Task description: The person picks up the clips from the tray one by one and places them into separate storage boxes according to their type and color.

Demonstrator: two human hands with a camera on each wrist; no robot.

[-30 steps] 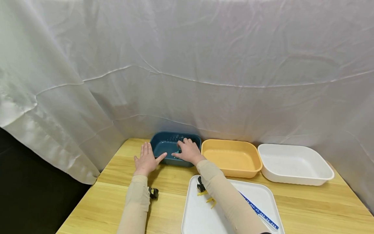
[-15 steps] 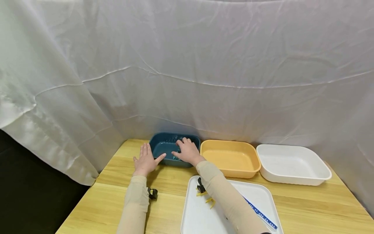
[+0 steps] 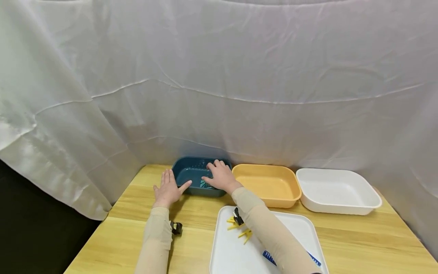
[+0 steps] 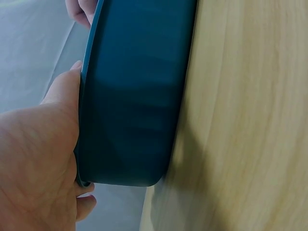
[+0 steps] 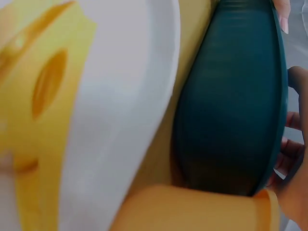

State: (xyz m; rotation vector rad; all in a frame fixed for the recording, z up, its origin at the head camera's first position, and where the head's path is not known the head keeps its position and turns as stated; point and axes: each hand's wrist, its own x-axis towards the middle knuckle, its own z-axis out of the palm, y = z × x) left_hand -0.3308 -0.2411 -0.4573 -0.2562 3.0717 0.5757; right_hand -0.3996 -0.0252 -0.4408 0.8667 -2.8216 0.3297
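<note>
At about ten o'clock from the white tray (image 3: 227,255), as the head camera sees it, both hands are at the dark blue-green bin (image 3: 205,191), and more of a small teal piece (image 3: 205,184) shows beneath the right thumb than half a second ago. The right sleeve (image 3: 267,228) has shifted over the tray too: blue strip pieces (image 3: 269,257) now show on both sides of it, where earlier one long stretch ran to its right. The sleeve covers whatever lies between, so I cannot tell whether they join. From the wrists, the bin's outer wall hides its inside, and the right fingers beyond the rim are dark; a yellow piece (image 5: 48,96) looms blurred and cut off at nine o'clock in the right wrist view. The teal piece lies inside the bin, between two and three o'clock from the left hand (image 3: 167,193) and between eight and nine from the right hand (image 3: 221,179). The left hand's fingers lie straight at the bin's left end, thumb along the near rim. The right hand is loose over the bin, thumb and fingers apart; whether a fingertip touches the teal piece, I cannot tell.
</note>
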